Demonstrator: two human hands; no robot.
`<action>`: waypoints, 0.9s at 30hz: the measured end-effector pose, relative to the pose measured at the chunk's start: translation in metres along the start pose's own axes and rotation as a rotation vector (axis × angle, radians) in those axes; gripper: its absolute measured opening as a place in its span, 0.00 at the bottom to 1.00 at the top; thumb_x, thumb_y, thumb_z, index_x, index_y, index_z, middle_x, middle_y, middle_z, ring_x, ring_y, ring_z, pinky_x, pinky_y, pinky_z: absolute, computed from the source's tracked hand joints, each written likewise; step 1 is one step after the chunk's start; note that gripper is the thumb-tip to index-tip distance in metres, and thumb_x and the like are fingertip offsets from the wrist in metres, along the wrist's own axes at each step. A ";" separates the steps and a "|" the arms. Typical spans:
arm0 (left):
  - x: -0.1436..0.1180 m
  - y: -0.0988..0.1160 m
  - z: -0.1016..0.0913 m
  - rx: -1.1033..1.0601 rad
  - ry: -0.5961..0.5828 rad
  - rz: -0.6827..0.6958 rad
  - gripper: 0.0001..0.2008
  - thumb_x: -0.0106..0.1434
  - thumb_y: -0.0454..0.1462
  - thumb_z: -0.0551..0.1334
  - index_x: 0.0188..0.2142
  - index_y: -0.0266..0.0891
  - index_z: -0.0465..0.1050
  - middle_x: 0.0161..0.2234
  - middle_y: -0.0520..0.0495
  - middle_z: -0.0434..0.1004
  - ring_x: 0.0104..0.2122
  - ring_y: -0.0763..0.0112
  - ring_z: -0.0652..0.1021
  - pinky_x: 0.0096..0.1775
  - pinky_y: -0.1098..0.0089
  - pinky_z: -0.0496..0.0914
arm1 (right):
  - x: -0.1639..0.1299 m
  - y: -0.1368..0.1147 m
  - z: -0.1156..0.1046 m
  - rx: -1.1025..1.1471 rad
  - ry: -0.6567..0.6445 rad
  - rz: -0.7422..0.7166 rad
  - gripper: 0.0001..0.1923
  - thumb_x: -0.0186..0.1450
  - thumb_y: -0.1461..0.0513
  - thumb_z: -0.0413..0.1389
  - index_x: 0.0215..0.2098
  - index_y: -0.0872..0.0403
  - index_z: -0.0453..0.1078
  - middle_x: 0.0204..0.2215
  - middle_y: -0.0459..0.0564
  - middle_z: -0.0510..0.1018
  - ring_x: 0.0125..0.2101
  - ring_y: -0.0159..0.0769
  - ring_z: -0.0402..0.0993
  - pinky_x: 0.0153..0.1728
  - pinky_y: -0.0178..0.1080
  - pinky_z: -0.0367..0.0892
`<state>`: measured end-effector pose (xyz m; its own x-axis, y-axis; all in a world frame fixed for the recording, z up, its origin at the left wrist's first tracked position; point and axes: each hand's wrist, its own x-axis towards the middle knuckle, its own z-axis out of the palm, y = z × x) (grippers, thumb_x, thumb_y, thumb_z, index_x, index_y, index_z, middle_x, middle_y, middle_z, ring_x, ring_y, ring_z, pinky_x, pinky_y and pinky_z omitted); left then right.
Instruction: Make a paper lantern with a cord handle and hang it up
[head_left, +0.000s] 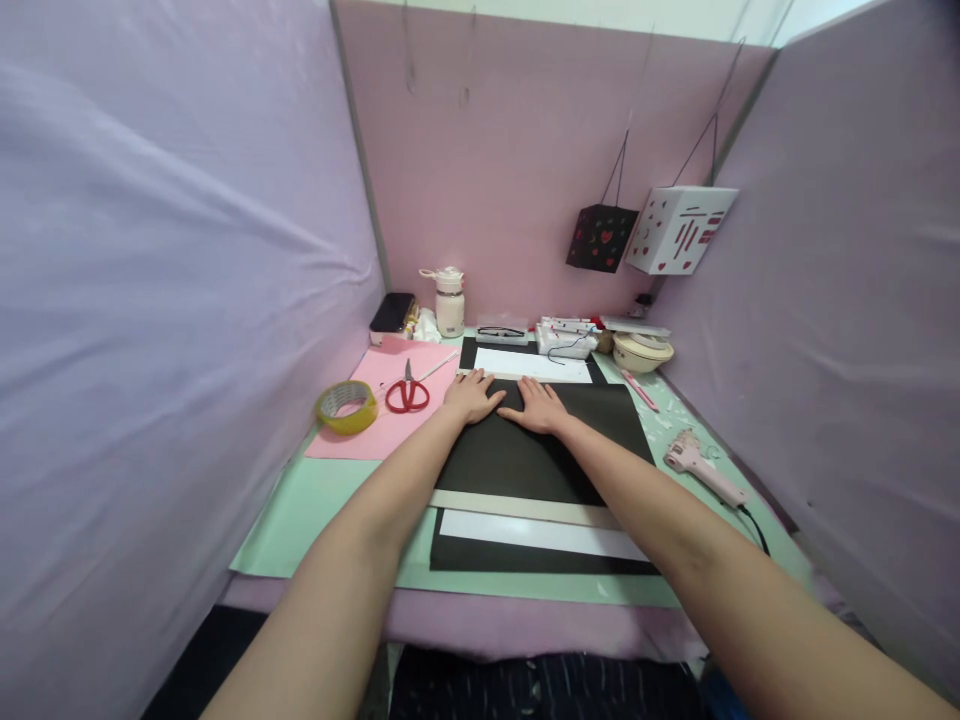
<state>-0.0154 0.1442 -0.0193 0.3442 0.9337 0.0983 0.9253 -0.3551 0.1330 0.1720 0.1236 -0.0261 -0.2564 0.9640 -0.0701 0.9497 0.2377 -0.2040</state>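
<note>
Both hands lie flat near the far edge of a black sheet (532, 460), which looks like card or thick paper. My left hand (472, 397) is spread on its upper left part, thumb pointing inward. My right hand (537, 405) rests just beside it, fingers apart and thumb toward the left one. A cream strip (517, 507) runs along the near edge of the black sheet. Under these lie a white sheet (540, 534) and another black sheet (487, 555), which stick out at the near and far sides.
Left, on pink paper (360, 445), are yellow tape (346, 407) and red-handled scissors (407, 394). A bottle (449, 303) and phone (392, 313) stand behind. A glue gun (703, 470), pink cutter (640, 390) and bowl (642, 353) sit right. Black (602, 238) and white (681, 232) box lanterns hang above.
</note>
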 end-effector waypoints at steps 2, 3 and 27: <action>-0.003 -0.004 -0.001 0.020 0.029 -0.045 0.34 0.68 0.56 0.44 0.63 0.37 0.60 0.66 0.38 0.58 0.66 0.55 0.58 0.65 0.57 0.49 | 0.000 0.000 0.000 0.004 0.001 0.001 0.57 0.59 0.30 0.37 0.71 0.61 0.41 0.71 0.55 0.41 0.70 0.43 0.34 0.67 0.47 0.33; -0.004 -0.006 -0.002 0.029 0.043 -0.069 0.34 0.68 0.56 0.44 0.63 0.36 0.61 0.66 0.37 0.59 0.66 0.54 0.59 0.64 0.57 0.50 | 0.000 0.000 0.000 0.005 0.001 0.002 0.57 0.59 0.30 0.37 0.71 0.61 0.41 0.71 0.54 0.41 0.70 0.43 0.33 0.67 0.47 0.33; -0.003 0.011 -0.018 -0.034 0.000 -0.260 0.43 0.65 0.59 0.45 0.69 0.31 0.47 0.70 0.33 0.43 0.70 0.48 0.44 0.65 0.42 0.31 | 0.001 -0.001 -0.001 0.002 -0.001 0.000 0.55 0.61 0.31 0.37 0.72 0.59 0.39 0.71 0.56 0.40 0.70 0.45 0.33 0.67 0.47 0.33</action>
<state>-0.0091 0.1371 0.0002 0.0958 0.9938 0.0561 0.9768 -0.1047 0.1870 0.1706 0.1242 -0.0248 -0.2570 0.9638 -0.0711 0.9493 0.2379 -0.2055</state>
